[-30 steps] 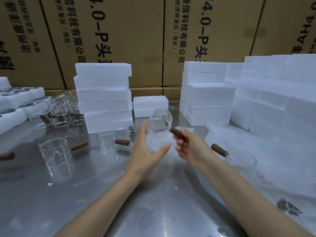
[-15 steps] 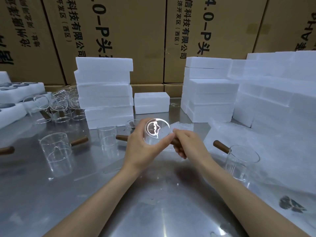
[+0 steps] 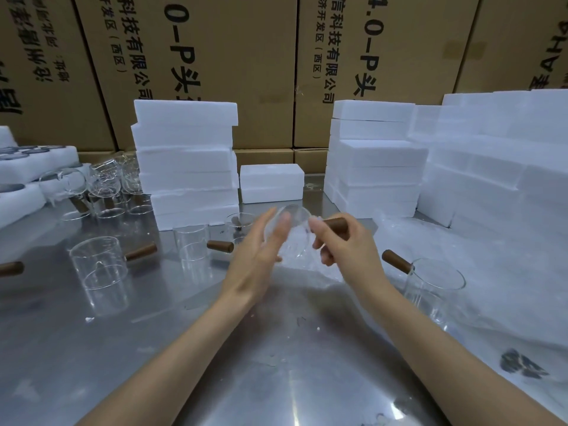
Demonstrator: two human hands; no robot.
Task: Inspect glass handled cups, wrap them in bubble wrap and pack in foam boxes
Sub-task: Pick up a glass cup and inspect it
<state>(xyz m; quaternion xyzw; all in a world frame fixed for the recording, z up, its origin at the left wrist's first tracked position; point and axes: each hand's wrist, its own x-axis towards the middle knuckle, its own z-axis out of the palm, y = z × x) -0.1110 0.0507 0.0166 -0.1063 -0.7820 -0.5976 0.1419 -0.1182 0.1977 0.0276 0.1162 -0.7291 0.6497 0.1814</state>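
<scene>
The right hand (image 3: pixel 344 245) grips the wooden handle (image 3: pixel 335 225) of a glass cup (image 3: pixel 290 236), tilted above the steel table (image 3: pixel 276 364). The left hand (image 3: pixel 261 256), fingers spread, lies flat against the cup's side.

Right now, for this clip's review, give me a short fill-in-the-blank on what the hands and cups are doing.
1. The right hand grips the held cup by its brown ____.
2. The left hand is ____, with straight fingers beside the glass.
3. The cup on the bubble wrap stands near the person's ____ forearm.
4. The white foam boxes are stacked on a ____ table.

Missing words: handle; open; right; metal
</scene>
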